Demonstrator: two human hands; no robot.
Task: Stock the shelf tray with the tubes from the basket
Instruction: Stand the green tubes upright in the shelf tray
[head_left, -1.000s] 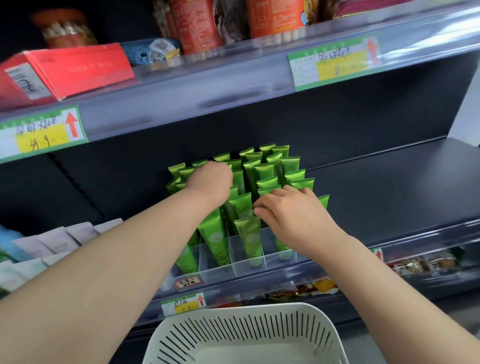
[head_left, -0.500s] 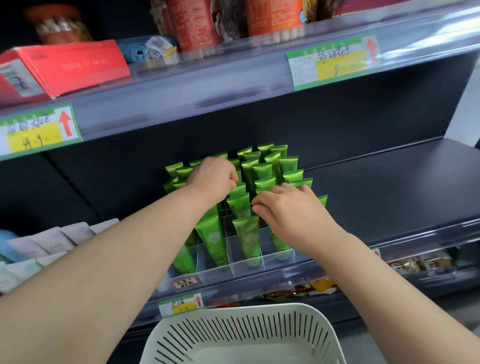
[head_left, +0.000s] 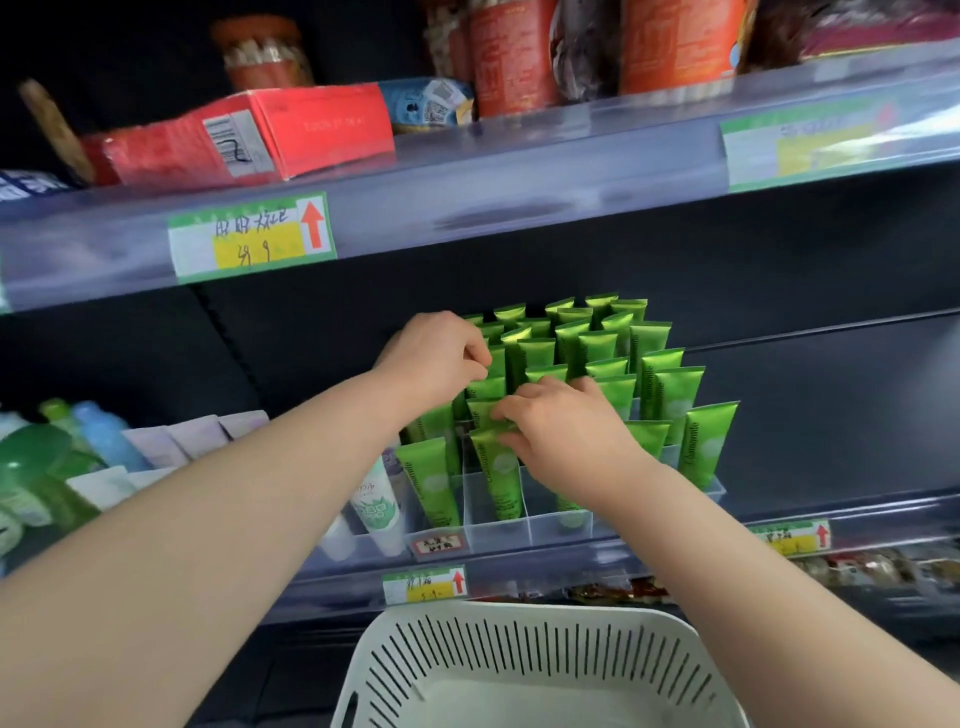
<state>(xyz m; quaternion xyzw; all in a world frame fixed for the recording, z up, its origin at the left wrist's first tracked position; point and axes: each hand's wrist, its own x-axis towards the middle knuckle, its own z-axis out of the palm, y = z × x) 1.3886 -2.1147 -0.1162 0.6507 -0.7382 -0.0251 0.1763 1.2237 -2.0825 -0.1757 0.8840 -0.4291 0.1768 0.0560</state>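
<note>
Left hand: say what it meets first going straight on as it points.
The left hand first meets the green tubes in the shelf tray, right at its fingertips; possibly touching now, depth unclear.

Dark back panel (head_left: 779, 249); upper shelf (head_left: 519, 192), clear front rail, price label (head_left: 252, 236), red box (head_left: 291, 132).

green tubes (head_left: 597, 353) (white slotted basket (head_left: 535, 670))
</note>
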